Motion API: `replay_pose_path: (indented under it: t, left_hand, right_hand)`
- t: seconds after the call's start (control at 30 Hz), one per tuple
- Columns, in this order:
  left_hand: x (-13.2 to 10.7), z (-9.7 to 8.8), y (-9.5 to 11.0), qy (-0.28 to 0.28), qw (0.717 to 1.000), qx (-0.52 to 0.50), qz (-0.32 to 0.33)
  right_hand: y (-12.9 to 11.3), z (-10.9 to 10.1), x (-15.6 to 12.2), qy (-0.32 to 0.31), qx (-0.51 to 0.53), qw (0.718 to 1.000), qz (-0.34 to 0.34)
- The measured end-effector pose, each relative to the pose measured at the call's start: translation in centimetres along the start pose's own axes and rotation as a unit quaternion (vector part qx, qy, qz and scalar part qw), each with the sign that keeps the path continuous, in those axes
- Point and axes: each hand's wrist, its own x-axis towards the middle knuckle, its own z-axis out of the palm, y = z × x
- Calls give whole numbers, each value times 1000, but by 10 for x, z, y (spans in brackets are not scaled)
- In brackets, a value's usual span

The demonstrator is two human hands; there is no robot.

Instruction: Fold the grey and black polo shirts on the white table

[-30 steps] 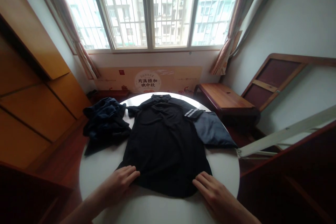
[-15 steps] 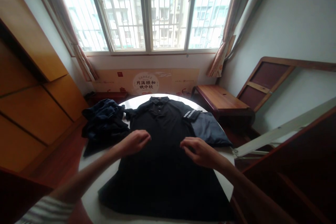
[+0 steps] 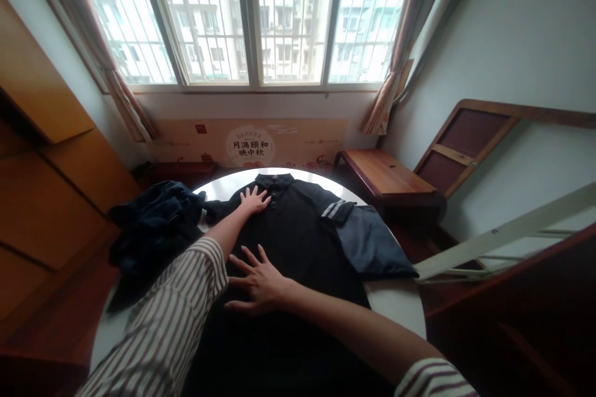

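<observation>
A black polo shirt (image 3: 298, 242) lies spread out on a round white table (image 3: 395, 304), its collar toward the window and grey stripes on the right sleeve. My left hand (image 3: 255, 201) rests flat with fingers spread on the upper chest, just left of the buttons. Lower down, toward the left side of the shirt's body, my right hand (image 3: 258, 282) lies with its fingers spread. Both hands hold nothing. The shirt's left edge is partly hidden behind my left arm.
Crumpled dark clothes (image 3: 156, 223) are heaped at the table's left. A folded dark blue-grey garment (image 3: 372, 242) lies at the right, partly beneath the shirt's sleeve. Beyond stand a low wooden table (image 3: 386, 173) and the window wall.
My left hand has reached forward to the shirt's chest and spread its fingers. My right hand has moved left and opened flat. The camera view has shifted slightly.
</observation>
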Motion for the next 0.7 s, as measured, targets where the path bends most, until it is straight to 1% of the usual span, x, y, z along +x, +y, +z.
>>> replay_pose_path:
  t: [0.1, 0.2, 0.27, 0.3, 0.33, 0.37, 0.4, 0.43, 0.47, 0.5, 0.57, 0.63, 0.7]
  left_hand:
    - [11, 5, -5, -8, 1000, 10, -14]
    - [16, 9, -8, 11, 1000, 19, -12]
    - [15, 13, -8, 33, 999, 19, -7]
    - [14, 14, -8, 43, 999, 16, -3]
    - [13, 16, -8, 53, 999, 12, 0]
    - [12, 17, -7, 65, 998, 5, 2]
    - [10, 18, -7, 78, 997, -3, 6]
    - [8, 18, -6, 100, 995, -11, 11]
    - [6, 18, -5, 128, 992, -18, 18]
    - [4, 17, -4, 157, 987, -22, 26]
    - [-1, 13, -2, 207, 977, -26, 41]
    - [-8, 8, 4, 229, 972, -27, 47]
    - [-20, 6, 15, 232, 971, -26, 57]
  right_hand:
    - [-3, 5, -3, 12, 7, 1000, -11]
    - [1, 5, -1, 27, 13, 999, -18]
    - [15, -9, -2, 50, 21, 999, 4]
    - [27, -22, -5, 74, 22, 996, 39]
    - [42, -37, -10, 105, 19, 990, 91]
    - [60, -55, -17, 143, 7, 975, 168]
    - [80, -74, -27, 172, -24, 951, 255]
    - [101, -92, -38, 187, -59, 918, 345]
    - [122, -109, -49, 185, -83, 878, 434]
    - [141, -123, -61, 183, -91, 849, 487]
    - [175, -141, -81, 169, -88, 808, 557]
    - [198, -148, -94, 148, -66, 787, 596]
    - [212, -148, -98, 132, -47, 770, 623]
